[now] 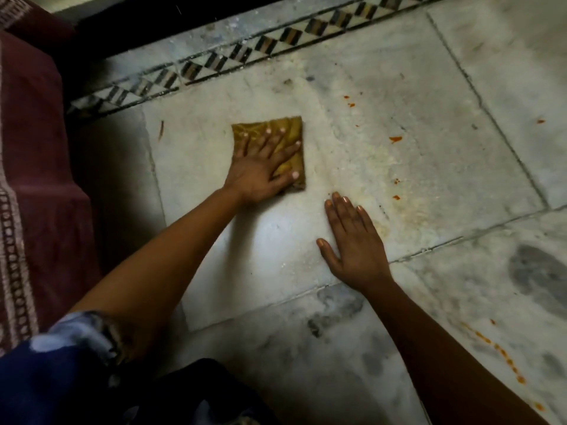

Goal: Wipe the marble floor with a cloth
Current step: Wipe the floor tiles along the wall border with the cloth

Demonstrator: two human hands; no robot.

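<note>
A folded yellow-brown cloth [293,133] lies flat on the white marble floor [383,154]. My left hand [260,170] presses down on the cloth with fingers spread, palm over its near left part. My right hand [352,243] rests flat on the bare marble, fingers together, a short way to the right and nearer than the cloth, holding nothing. Orange-red stains [395,138] dot the marble to the right of the cloth, with a faint yellowish smear around them.
A black-and-white patterned inlay border [214,61] runs along the far side of the floor. A maroon patterned fabric [33,167] covers the left edge. More orange spots [503,354] trail at the lower right. Dark grey smudges [540,271] mark the near tiles.
</note>
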